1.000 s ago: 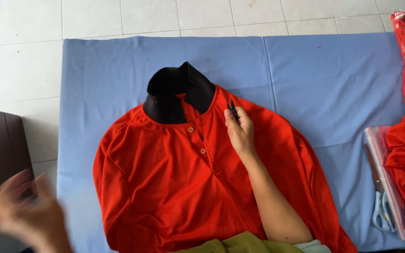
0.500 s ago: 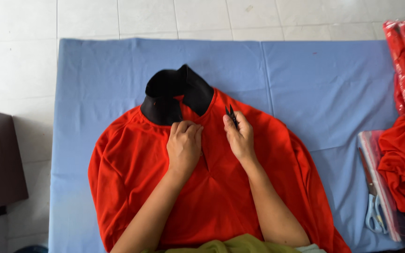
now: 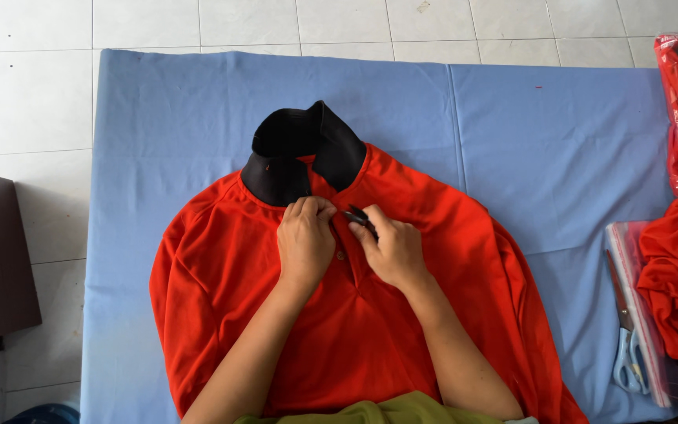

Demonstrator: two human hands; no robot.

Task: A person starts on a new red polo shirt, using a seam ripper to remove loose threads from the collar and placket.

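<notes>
Left hand [image 3: 305, 239]: fingers pinch the red polo shirt [image 3: 221, 298] placket below the black collar [image 3: 292, 153].
Right hand [image 3: 392, 250]: fingers grasp a small black tool [image 3: 359, 216].
Underneath: blue mat [image 3: 527, 141].

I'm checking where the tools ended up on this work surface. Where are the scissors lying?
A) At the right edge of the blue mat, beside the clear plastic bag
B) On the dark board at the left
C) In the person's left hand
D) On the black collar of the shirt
A: the scissors lie at the right edge of the blue mat, against the clear plastic bag, well away from both hands.
</notes>
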